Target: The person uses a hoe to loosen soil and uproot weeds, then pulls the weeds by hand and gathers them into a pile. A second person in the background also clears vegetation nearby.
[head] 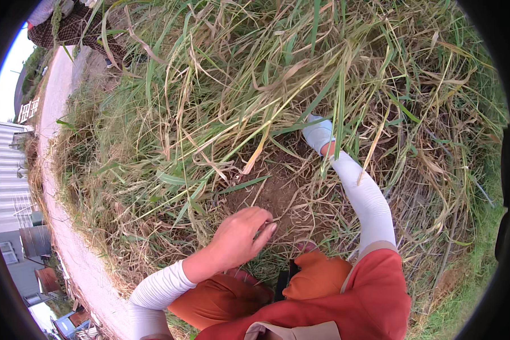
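My left hand (pixel 242 238) is bare, with a white sleeve (pixel 165 284) on the forearm. It hangs over a patch of bare brown soil (pixel 276 182), fingers curled and thumb close to them. Whether a thin stalk is pinched between them is unclear. Farther out, my right hand (pixel 318 132) wears a pale blue glove and reaches into the base of tall, partly dry grass (pixel 255 97). Blades cover its fingers, so what it grips is hidden. Another white sleeve (pixel 365 195) covers that arm.
My orange-trousered knees (pixel 318 276) are bent close below. Cut, dry stalks (pixel 425 225) lie to the right. On the left runs a pale path (pixel 61 182), beyond it a corrugated metal wall (pixel 4 174) and a rusty drum (pixel 46 279). Another person (pixel 72 27) is at upper left.
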`<state>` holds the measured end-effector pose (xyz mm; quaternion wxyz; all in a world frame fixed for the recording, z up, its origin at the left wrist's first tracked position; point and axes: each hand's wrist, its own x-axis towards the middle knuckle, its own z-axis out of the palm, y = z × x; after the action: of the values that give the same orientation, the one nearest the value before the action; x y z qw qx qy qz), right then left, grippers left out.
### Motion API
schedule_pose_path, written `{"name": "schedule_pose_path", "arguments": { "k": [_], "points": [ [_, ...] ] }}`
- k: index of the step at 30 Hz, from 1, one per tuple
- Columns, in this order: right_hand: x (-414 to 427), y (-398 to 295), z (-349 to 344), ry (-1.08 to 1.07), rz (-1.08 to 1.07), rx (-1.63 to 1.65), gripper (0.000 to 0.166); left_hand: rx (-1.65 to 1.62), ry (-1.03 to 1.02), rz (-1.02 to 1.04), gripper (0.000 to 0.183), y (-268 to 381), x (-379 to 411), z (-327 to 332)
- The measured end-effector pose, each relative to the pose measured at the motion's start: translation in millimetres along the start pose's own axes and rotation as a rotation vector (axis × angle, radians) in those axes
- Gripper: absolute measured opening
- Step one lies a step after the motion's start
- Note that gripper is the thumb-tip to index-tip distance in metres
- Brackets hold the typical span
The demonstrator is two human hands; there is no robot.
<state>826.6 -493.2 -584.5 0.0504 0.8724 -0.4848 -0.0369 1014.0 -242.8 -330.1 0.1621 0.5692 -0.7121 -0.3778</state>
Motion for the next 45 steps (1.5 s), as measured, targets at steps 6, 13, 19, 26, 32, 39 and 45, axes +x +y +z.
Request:
{"name": "schedule_pose_path", "arguments": {
  "k": [6,13,19,26,32,39,45],
  "points": [
    [-17.2,-34.2,21.4,0.288,0.186,0.378,0.025,0.639,0.141,0.332,0.076,-114.4,180.2,28.7],
    [-59.1,-50.4,3.9,0.262,0.190,0.580,0.055,0.767,-0.101,0.021,0.043,-150.6,231.8,97.4],
    [-107.0,-80.7,6.1,0.134,0.761,1.323,0.053,0.700,-0.060,0.024,0.016,-159.8,209.0,120.9],
    [-27.9,-41.1,33.9,0.217,0.866,2.682,0.037,0.433,0.030,-0.181,0.033,-124.9,181.0,139.0],
    [-14.6,-38.9,48.6,0.140,1.134,2.640,0.035,0.288,0.034,-0.274,0.051,-97.2,183.9,144.7],
    [-165.4,-56.2,-69.6,-0.223,0.970,2.588,0.035,-0.157,-0.184,-0.175,0.049,-17.8,67.8,133.5],
    [-212.9,-77.4,-166.9,-0.181,0.759,2.412,0.041,-0.144,-0.376,0.171,0.040,13.9,4.3,78.4]
  ]
}}
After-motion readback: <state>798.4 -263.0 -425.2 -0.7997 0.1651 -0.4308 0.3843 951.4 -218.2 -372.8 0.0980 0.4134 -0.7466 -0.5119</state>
